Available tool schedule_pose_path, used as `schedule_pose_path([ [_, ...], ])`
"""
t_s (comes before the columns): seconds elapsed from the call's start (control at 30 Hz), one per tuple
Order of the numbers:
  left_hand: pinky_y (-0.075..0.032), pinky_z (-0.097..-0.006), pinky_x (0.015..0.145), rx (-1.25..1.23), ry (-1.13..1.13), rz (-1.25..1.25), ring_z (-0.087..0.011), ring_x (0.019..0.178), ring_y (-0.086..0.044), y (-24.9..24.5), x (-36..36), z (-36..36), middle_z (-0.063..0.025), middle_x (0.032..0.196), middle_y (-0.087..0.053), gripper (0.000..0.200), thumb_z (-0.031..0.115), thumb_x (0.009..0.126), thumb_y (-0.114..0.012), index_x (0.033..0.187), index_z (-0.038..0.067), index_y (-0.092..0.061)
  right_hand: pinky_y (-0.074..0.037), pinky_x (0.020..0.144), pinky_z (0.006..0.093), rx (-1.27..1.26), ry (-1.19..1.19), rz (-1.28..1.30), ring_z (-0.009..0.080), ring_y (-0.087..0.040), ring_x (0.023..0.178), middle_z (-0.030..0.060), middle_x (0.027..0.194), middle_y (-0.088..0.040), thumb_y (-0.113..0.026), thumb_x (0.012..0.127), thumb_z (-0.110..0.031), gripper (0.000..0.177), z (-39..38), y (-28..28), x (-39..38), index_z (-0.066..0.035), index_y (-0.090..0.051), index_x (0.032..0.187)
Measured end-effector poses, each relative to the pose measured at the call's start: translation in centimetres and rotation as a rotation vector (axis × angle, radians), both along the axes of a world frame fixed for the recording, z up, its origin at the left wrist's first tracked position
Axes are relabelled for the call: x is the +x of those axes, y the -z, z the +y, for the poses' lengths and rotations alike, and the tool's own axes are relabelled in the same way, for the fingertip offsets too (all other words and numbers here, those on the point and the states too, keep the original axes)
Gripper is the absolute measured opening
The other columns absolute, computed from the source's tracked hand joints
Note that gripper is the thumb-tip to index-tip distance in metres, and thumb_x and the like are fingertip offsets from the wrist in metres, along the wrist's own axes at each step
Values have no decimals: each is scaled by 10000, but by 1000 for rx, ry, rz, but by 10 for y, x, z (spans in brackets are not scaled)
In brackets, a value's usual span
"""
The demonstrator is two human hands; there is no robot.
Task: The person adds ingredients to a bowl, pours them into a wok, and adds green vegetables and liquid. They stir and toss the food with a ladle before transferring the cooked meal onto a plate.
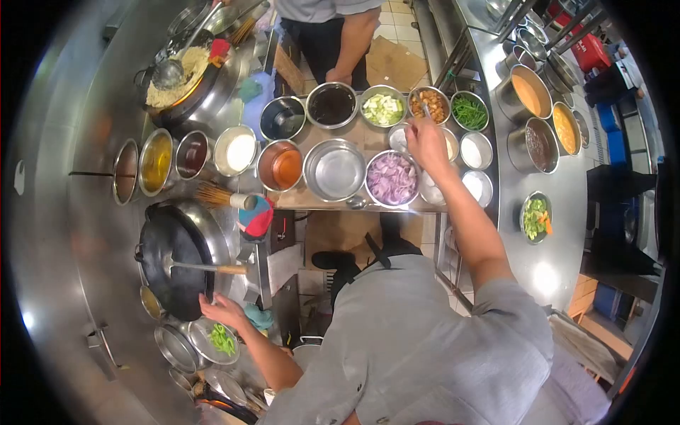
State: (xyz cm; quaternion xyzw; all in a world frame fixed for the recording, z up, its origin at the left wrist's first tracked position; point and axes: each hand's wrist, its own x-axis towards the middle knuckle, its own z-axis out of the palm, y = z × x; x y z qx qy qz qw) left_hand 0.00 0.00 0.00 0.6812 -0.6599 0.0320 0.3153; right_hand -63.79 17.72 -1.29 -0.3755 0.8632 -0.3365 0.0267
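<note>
Spoon (pixel 426 109) pinched by right hand (pixel 425 144), upper centre.
Left hand (pixel 222 312), loosely spread, is positioned beside wok (pixel 170 241), lower left.

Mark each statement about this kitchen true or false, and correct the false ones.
1. The right hand holds a utensil at the bowl of brown cubes. True.
2. The chopped onions are in the wok. False: they are in a metal bowl.
3. A wooden-handled spatula lies across the wok. True.
4. The left hand grips the spatula's handle. False: it is by the wok's rim, apart from the handle.
5. The brown cubes are between the pale green pieces and the cut green stalks. True.
</note>
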Motion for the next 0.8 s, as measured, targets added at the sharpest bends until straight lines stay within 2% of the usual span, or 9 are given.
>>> schedule_pose_path([
  [0.07, -469, -405, 937, -75, 4, 90, -286, 1095, -578, -23, 12, 11, -205, 1280, -575, 451, 105, 924, -623, 1352, -11, -541, -566, 831, 545, 71, -43, -41, 481, -693, 964, 219, 1097, -676, -647, 879, -136, 184, -40, 14, 10, -23, -735, 994],
  [0.1, -479, -390, 905, 61, 26, 187, -279, 1079, -581, 29, -103, 73, -193, 1262, -580, 418, 81, 926, -607, 1329, -13, -548, -575, 825, 520, 214, -52, 81, 458, -703, 964, 218, 1100, -682, -638, 887, -133, 188, -12, 15, -95, -27, -745, 1001],
  [0.13, -489, -375, 874, 138, 54, 185, -273, 1064, -584, 24, -120, 88, -181, 1244, -585, 386, 58, 928, -592, 1305, -15, -555, -585, 818, 495, 294, -64, 105, 434, -714, 964, 217, 1104, -688, -629, 895, -130, 195, -39, 30, -94, -31, -755, 1007],
  [0.27, -520, -333, 804, 453, 560, 164, -213, 916, -629, 20, -159, 146, -125, 1053, -653, 250, 58, 960, -592, 1197, -20, -613, -605, 805, 411, 675, -165, 144, 338, -727, 1038, 223, 1187, -695, -605, 925, -127, 246, -94, 73, -101, -58, -774, 1091],
  [0.3, -531, -316, 757, 564, 501, 223, -180, 818, -636, 34, -161, 161, -98, 952, -664, 207, 77, 976, -598, 1155, -21, -631, -603, 812, 401, 701, -171, 126, 320, -720, 1062, 216, 1210, -693, -604, 931, -134, 256, -97, 70, -101, -65, -772, 1112],
  [0.37, -545, -306, 767, 684, 403, 320, -156, 800, -652, 39, -169, 191, -92, 902, -686, 188, 87, 964, -619, 1118, -12, -660, -601, 825, 380, 754, -182, 96, 283, -707, 1112, 204, 1255, -690, -602, 944, -150, 278, -103, 56, -102, -78, -768, 1154],
  [0.5, -554, -301, 737, 799, 366, 254, -147, 747, -665, 40, -171, 222, -88, 841, -702, 176, 80, 940, -632, 1092, 5, -680, -601, 830, 388, 698, -191, 67, 279, -692, 1145, 159, 1194, -727, -605, 946, -162, 266, -98, 51, -107, -81, -774, 1134],
  [0.67, -552, -303, 694, 843, 441, 179, -154, 707, -675, 30, -191, 207, -91, 819, -719, 175, 129, 945, -636, 1067, 18, -694, -605, 817, 389, 679, -200, 152, 262, -718, 1093, 123, 1130, -757, -601, 946, -168, 231, -99, 65, -110, -115, -799, 1051],
  [0.8, -550, -310, 699, 810, 521, 148, -150, 727, -675, 26, -211, 171, -98, 837, -724, 191, 164, 961, -639, 1066, 15, -696, -612, 730, 403, 544, -296, 224, 266, -764, 868, 128, 927, -772, -603, 900, -144, 193, -96, 83, -116, -104, -790, 931],
])
